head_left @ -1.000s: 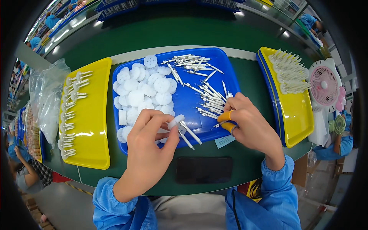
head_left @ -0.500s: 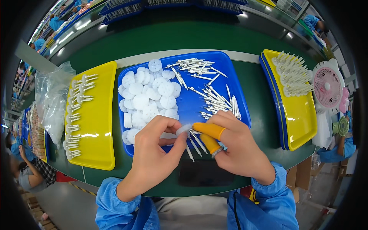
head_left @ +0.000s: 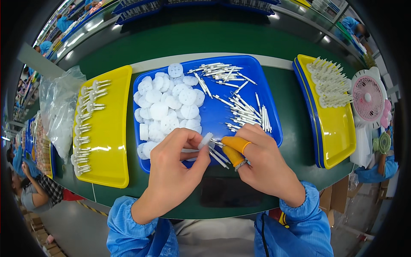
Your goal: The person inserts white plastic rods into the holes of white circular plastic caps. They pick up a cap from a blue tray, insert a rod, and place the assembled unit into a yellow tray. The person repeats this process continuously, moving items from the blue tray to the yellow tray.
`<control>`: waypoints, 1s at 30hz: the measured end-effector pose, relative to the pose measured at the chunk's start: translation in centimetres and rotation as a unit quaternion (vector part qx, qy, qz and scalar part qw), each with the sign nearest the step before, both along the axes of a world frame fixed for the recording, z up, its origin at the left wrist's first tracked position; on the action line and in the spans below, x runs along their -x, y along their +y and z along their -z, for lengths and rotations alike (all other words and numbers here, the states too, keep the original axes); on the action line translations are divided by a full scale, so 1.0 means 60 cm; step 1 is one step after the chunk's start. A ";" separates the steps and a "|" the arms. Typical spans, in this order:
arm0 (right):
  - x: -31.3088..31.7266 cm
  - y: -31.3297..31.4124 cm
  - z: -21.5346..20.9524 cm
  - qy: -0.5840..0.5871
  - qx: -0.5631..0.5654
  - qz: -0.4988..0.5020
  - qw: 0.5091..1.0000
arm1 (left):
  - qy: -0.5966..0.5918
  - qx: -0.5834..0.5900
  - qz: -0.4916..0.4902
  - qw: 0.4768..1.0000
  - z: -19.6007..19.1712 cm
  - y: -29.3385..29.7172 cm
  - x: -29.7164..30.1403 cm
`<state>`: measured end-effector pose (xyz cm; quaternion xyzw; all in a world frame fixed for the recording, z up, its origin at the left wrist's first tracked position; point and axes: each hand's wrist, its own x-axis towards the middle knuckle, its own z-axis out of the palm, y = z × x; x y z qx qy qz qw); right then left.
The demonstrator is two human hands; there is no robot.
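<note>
My left hand pinches a white plastic disc by its edge, between thumb and forefinger. The disc is tilted, nearly edge-on. Close against it on the right, my right hand is closed, with orange finger covers on thumb and forefinger. It grips several thin white rods with metal ends, and their tips meet the disc's face. Whether one sits in a hole cannot be seen. Both hands are over the near edge of a blue tray, which holds a heap of white discs and loose rods.
A yellow tray with rows of joined discs and rods stands left, beside a clear plastic bag. Stacked trays with similar pieces and a pink-and-white fan are at right. A dark flat object lies near the table's front edge.
The disc has turned from flatter to nearly edge-on in my left fingers. My right fingers have shifted slightly, and the rods have swung so their free ends sit farther right and higher.
</note>
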<state>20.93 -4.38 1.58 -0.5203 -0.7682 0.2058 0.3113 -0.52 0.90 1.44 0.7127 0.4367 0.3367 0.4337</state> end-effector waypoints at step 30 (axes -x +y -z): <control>0.016 0.011 -0.007 0.090 -0.002 0.114 0.989 | 0.038 -0.140 -0.042 0.989 0.008 -0.003 0.004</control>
